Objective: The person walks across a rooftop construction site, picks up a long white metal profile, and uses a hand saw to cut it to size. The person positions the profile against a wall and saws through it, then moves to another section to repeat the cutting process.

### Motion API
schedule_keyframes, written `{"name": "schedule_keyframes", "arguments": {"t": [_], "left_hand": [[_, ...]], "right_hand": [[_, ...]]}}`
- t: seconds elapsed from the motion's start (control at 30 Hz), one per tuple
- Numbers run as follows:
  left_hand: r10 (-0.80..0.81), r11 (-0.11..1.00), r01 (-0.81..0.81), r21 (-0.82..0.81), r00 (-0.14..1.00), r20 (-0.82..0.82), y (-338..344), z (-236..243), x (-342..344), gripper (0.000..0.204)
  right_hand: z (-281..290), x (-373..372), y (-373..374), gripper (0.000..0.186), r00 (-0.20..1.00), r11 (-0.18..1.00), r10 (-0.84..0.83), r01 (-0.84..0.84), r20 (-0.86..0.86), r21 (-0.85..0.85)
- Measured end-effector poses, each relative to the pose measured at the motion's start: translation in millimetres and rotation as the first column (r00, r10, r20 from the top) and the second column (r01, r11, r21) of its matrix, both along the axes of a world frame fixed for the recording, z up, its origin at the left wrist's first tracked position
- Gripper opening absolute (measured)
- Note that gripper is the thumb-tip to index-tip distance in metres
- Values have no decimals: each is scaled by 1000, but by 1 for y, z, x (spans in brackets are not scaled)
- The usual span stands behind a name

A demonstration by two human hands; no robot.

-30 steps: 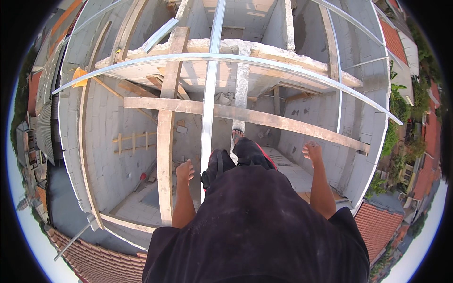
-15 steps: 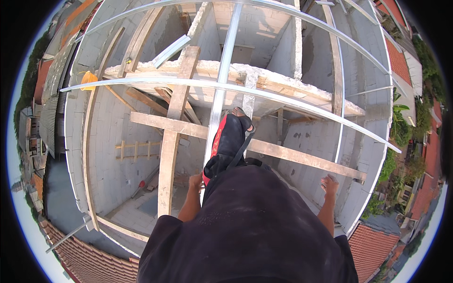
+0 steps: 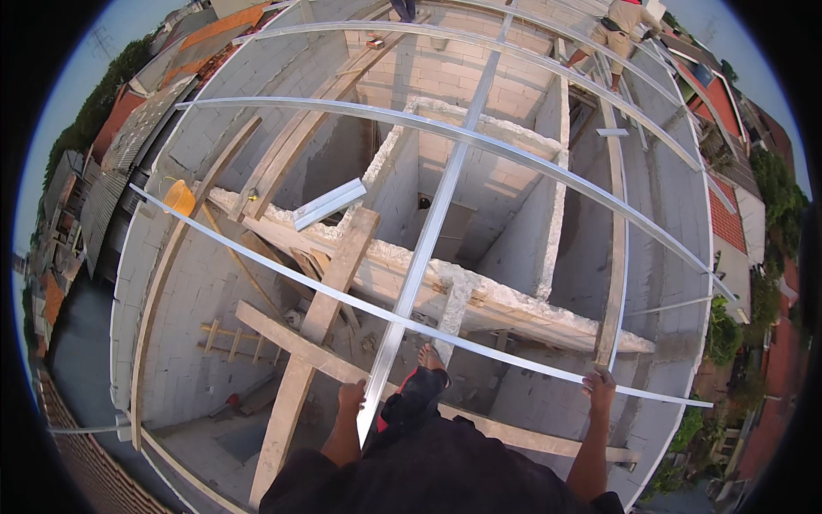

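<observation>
A long, slim metal bar (image 3: 488, 350) is seen stretched crosswise over the open, roofless building, just ahead of the person. Its surface is coloured a pale silver, smooth and straight-edged, though its line is bent into a shallow curve by the lens. A wider, ridged metal beam (image 3: 424, 257) of the same silver is crossed by it near the middle, and each of its ends is extended to about a side wall.

The hands are held well apart. The right hand (image 3: 598, 387) is placed at the bar, towards its right end; whether the fingers are closed on it cannot be told. The left hand (image 3: 350, 397) is kept just beside the beam, its fingers partly hidden, so its grip cannot be told. A rough wooden plank (image 3: 287, 420) is set further left.
</observation>
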State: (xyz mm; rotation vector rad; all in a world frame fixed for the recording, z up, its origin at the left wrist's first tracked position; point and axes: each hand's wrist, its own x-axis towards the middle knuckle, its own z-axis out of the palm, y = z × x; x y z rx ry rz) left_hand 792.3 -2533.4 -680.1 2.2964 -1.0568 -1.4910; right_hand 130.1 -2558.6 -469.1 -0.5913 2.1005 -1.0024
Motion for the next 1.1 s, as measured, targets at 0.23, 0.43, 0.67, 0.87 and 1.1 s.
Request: {"name": "schedule_keyframes", "arguments": {"t": [0.23,0.43,0.67,0.87,1.1], "left_hand": [[387,884,-341,321,917,-91,-68,38,-50,44],[380,868,-350,353,925,-16,-96,69,-36,41],[422,883,-405,236,906,-22,-121,69,-28,50],[640,759,-610,228,763,-91,-145,51,-69,56],[854,508,-806,303,518,-52,-146,17,-135,50]], "right_hand": [[75,-9,-70,41,820,954,293,-285,-492,94],[24,-56,85,41,907,953,-263,297,-330,56],[-76,-4,180,40,744,709,-661,661,-96,245],[-143,-75,70,26,985,956,18,34,-174,292],[-107,-127,-328,23,999,968,-26,19,23,249]]}}
